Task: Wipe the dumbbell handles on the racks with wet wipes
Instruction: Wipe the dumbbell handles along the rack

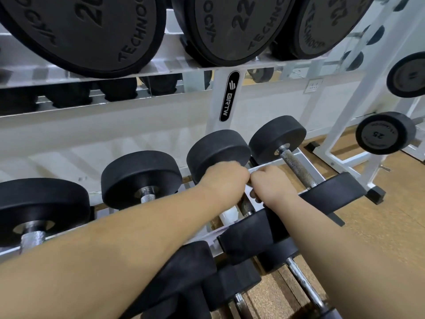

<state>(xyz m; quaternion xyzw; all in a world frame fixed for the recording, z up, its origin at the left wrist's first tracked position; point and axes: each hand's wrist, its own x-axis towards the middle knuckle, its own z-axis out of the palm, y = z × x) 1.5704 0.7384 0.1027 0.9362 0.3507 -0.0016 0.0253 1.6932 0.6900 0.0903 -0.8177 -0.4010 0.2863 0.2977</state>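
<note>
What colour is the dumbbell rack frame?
The painted metal rack frame is white, with a black oval BRTW label on its upright. Head view.

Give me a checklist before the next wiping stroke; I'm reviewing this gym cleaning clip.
1. Grip: right hand curls round the dumbbell handle: ok.
2. Second grip: left hand is curled over the same handle, what it holds is hidden: cannot tell.
3. Wipe in the hands: only a blurred white bit shows between them: cannot tell.
4. Dumbbell seated on the rack rails: ok.
5. Neighbouring handle on the right, no hand on it: ok.
</note>
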